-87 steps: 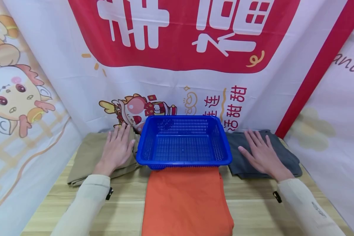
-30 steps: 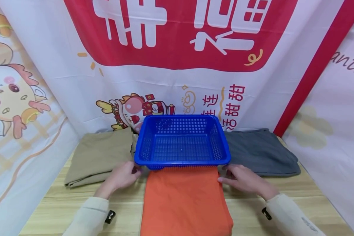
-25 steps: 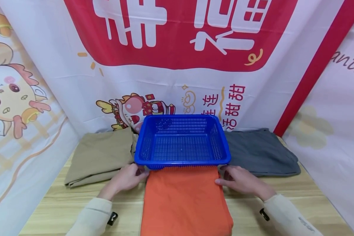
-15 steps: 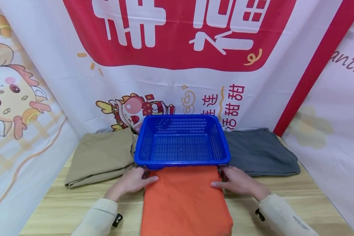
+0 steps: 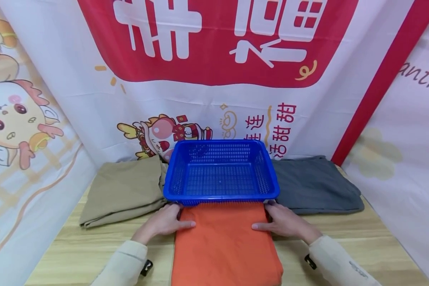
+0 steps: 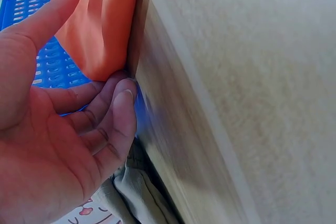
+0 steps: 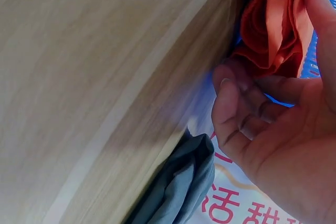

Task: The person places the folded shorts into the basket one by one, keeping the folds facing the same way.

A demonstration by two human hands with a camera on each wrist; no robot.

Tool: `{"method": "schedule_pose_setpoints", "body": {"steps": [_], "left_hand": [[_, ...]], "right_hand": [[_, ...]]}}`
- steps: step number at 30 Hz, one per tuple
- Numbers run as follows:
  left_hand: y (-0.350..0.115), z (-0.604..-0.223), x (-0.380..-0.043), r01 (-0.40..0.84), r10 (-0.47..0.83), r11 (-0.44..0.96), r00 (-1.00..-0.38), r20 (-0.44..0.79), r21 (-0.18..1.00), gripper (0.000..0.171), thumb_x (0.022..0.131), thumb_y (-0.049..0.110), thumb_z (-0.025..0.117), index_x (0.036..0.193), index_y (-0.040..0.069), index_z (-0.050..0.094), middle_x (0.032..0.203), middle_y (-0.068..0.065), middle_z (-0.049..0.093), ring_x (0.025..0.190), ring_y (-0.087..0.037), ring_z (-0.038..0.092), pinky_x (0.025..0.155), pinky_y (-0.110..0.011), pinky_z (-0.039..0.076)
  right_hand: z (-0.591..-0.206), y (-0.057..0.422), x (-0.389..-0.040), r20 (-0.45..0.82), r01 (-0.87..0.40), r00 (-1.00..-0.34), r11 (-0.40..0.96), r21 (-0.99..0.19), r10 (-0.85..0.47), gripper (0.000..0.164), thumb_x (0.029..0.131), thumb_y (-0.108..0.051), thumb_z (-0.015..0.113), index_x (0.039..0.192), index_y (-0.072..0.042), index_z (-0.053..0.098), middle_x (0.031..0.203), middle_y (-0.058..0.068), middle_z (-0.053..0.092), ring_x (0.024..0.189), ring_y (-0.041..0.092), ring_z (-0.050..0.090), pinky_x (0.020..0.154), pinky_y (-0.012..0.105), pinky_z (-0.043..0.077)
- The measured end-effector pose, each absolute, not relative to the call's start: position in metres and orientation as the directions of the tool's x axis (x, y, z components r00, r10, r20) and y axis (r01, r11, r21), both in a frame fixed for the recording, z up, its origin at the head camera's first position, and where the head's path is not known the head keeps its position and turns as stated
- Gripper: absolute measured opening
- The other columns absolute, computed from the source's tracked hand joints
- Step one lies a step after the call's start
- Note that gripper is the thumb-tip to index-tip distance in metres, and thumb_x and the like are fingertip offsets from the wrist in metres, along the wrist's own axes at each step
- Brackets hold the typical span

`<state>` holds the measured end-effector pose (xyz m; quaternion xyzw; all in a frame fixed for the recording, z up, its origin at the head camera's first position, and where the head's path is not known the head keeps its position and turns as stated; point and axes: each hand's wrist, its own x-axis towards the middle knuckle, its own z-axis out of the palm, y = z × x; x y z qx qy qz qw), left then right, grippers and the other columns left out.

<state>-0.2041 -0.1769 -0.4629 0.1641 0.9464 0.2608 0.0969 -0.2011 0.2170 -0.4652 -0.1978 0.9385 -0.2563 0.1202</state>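
A folded orange garment (image 5: 225,242) lies on the table just in front of a blue plastic basket (image 5: 219,197). My left hand (image 5: 164,220) holds its far left corner, the thumb lying on top. At the far right corner my right hand (image 5: 285,221) does the same, thumb on the cloth. In the left wrist view the fingers (image 6: 123,108) curl in at the garment's edge, low against the wood. The right wrist view shows layered folds (image 7: 275,30) of the garment, with the fingers curled close beneath them. Some fingertips are hidden by the cloth.
A folded tan garment (image 5: 125,190) lies left of the basket, a folded dark grey one (image 5: 318,186) to its right. The basket has nothing in it. Printed cloth walls (image 5: 214,95) enclose the wooden table (image 5: 343,246) at the back and both sides.
Both hands have come from the tan and grey garments inward to the orange garment's far corners. The thumbs have since slid further onto its top. Basket and garments stay in place.
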Motion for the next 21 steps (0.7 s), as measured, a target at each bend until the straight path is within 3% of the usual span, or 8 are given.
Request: {"method": "schedule_pose_setpoints", "body": {"steps": [5,10,21], "left_hand": [[-0.1757,-0.4638,-0.2035,0.281,0.376,0.808,-0.923,-0.086,0.519,0.049,0.08,0.05,0.083,0.101,0.01,0.066,0.085,-0.001,0.064,0.082,-0.018,0.061,0.075,-0.043,0.052],[-0.1737,-0.4623,-0.2013,0.286,0.382,0.806,-0.92,-0.086,0.518,0.054,0.079,0.047,0.086,0.109,0.006,0.067,0.093,-0.003,0.067,0.09,-0.021,0.064,0.082,-0.045,0.053],[-0.1729,-0.46,-0.2013,0.307,0.39,0.819,-0.917,-0.078,0.484,0.072,0.072,0.051,0.089,0.116,-0.001,0.064,0.095,-0.009,0.068,0.091,-0.025,0.065,0.083,-0.048,0.054]], "right_hand": [[-0.4667,0.2183,-0.201,-0.112,-0.331,-0.882,0.772,-0.542,-0.457,0.083,0.086,-0.063,0.071,0.142,-0.003,0.054,0.137,0.018,0.055,0.121,0.031,0.057,0.098,0.053,0.049],[-0.4683,0.2197,-0.2012,-0.126,-0.331,-0.872,0.76,-0.559,-0.473,0.083,0.086,-0.061,0.072,0.142,-0.003,0.053,0.137,0.018,0.054,0.12,0.031,0.056,0.097,0.053,0.049],[-0.4669,0.2192,-0.2021,-0.112,-0.351,-0.865,0.749,-0.562,-0.49,0.074,0.087,-0.059,0.073,0.134,-0.004,0.06,0.129,0.016,0.056,0.114,0.029,0.056,0.093,0.051,0.05]]}}
